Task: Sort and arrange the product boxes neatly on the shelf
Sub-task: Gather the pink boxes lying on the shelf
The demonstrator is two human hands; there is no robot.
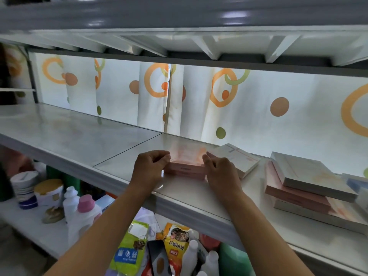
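Both hands were on the pink box (186, 168), which lay flat on the white shelf (79, 140) near its front edge, roughly at the centre of the view. The left hand (150, 168) pinched the box's left end with curled fingers, and the right hand (221, 172) gripped its right end the same way. At about 3 o'clock from the box, touching or just beside it, lay a white box (237, 158), tilted. Further toward 3 o'clock sat a loose stack of boxes (304, 184), white and pink, askew. Behind hung a curtain with orange rings (225, 88). At 7 o'clock, on a lower shelf, stood bottles (85, 210) and tubs
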